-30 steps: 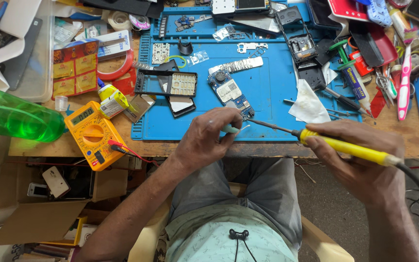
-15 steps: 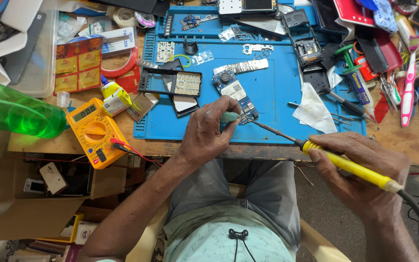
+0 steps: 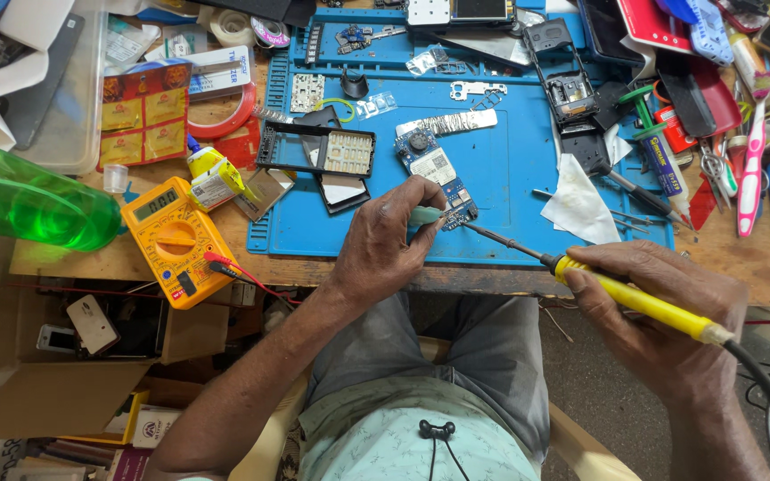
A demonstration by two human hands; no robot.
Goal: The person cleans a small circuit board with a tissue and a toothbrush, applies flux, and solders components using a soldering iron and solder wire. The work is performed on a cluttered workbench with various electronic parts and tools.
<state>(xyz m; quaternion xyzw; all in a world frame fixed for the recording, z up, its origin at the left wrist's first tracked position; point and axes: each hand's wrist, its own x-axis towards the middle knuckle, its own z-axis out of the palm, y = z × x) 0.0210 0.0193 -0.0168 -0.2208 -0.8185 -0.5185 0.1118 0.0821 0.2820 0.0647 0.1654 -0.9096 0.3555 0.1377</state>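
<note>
A blue phone circuit board point(image 3: 434, 169) lies on the blue work mat point(image 3: 510, 160). My left hand point(image 3: 389, 240) rests at the mat's front edge and pinches a small pale-green piece point(image 3: 425, 215) against the board's lower end. My right hand point(image 3: 661, 312) grips the yellow handle of a soldering iron point(image 3: 634, 301). Its thin metal tip point(image 3: 479, 229) reaches left and touches the board's lower corner, right beside my left fingers.
A yellow multimeter point(image 3: 176, 245) with red and black leads sits left of the mat, beside a green bottle point(image 3: 28, 200). A black phone frame point(image 3: 318, 150), a white tissue point(image 3: 579, 205), screwdrivers, a pink toothbrush point(image 3: 750, 174) and many phone parts crowd the bench. Cardboard boxes point(image 3: 55, 392) stand below.
The view has drifted slightly. The soldering iron tip has stayed at the board's lower corner and my left hand has kept its pinch; my right hand has shifted a little lower.
</note>
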